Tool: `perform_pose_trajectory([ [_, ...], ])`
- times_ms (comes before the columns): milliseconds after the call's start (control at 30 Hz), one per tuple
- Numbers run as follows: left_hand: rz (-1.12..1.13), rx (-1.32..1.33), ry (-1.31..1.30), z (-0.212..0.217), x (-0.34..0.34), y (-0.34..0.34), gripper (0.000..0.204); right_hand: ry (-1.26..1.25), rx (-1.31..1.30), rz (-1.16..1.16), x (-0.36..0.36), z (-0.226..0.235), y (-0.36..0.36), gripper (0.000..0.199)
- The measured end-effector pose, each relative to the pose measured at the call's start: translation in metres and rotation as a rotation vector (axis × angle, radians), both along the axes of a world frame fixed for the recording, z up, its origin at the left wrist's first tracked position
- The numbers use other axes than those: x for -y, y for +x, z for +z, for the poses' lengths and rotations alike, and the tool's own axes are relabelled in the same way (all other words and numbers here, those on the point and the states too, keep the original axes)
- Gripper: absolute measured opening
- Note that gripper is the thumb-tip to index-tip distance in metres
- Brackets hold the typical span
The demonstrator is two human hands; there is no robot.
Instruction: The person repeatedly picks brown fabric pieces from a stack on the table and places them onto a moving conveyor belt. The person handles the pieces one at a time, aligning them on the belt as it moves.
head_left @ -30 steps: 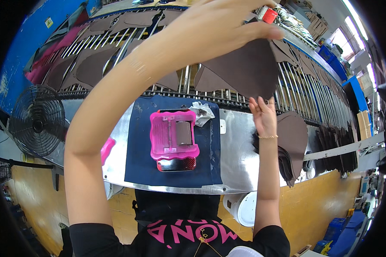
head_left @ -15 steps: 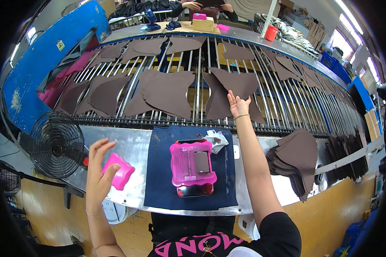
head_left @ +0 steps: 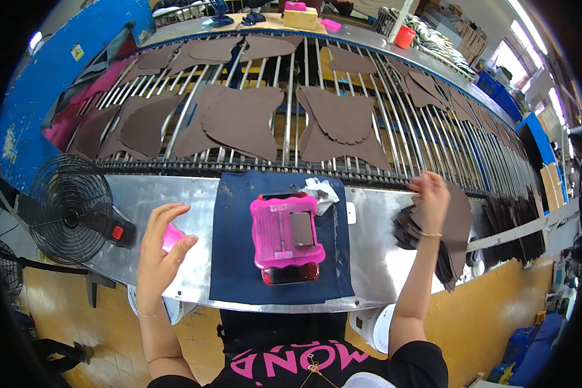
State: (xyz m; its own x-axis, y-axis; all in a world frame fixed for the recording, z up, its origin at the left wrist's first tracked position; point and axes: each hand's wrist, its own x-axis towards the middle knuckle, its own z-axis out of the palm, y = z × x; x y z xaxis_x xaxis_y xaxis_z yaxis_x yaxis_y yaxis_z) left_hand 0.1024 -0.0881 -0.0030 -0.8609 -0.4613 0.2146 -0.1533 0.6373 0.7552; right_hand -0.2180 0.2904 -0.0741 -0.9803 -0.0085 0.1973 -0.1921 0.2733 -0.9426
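A pink block (head_left: pixel 172 236) is gripped by the left hand (head_left: pixel 158 249) at the near left of the steel bench (head_left: pixel 375 258). The right hand (head_left: pixel 429 197) is laid on a stack of brown pieces (head_left: pixel 447 236) at the right, fingers curled over the top one. One pink press (head_left: pixel 286 231) sits on one navy mat (head_left: pixel 239 271) at centre, a crumpled rag (head_left: pixel 320 189) just beyond. About a dozen brown pieces (head_left: pixel 242 123) are spread on the far roller rack (head_left: pixel 394 116). One black fan (head_left: pixel 68 207) is mounted at the left. A yellow floor (head_left: pixel 491 317) lies below; a blue panel (head_left: pixel 39 77) is seen far left.
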Motion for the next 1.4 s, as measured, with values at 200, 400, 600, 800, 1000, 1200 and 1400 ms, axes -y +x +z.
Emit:
perform_pose_trajectory([
  [200, -0.078, -0.040, 0.061, -0.010, -0.011, -0.014, 0.038, 1.206, 0.088, -0.745, -0.231, -0.046, 0.034, 0.062],
  [400, -0.143, -0.045, 0.091, -0.010, -0.025, -0.022, 0.038, 1.159, 0.197, -0.665, -0.259, -0.072, 0.047, 0.062],
  [600, -0.101, -0.032, 0.107, -0.008, -0.030, -0.007, 0.038, 1.271, 0.122, -0.782, -0.216, -0.047, 0.058, 0.055],
  [800, -0.103, -0.014, 0.099, -0.007, -0.028, 0.000, 0.036, 1.302, 0.132, -0.565, -0.224, -0.012, 0.067, 0.044],
  [1000, -0.184, -0.042, 0.062, 0.002, -0.033, -0.016, 0.036, 0.719, -0.008, -0.392, -0.152, 0.082, 0.093, 0.031],
  [1200, -0.182, -0.338, 0.178, 0.013, -0.048, -0.071, 0.040, -0.074, -0.281, 0.039, -0.052, 0.114, 0.107, 0.030],
  [1400, -0.124, -0.275, 0.609, 0.036, -0.039, -0.072, 0.031, -0.294, -0.133, 0.469, 0.064, 0.099, 0.124, 0.027],
])
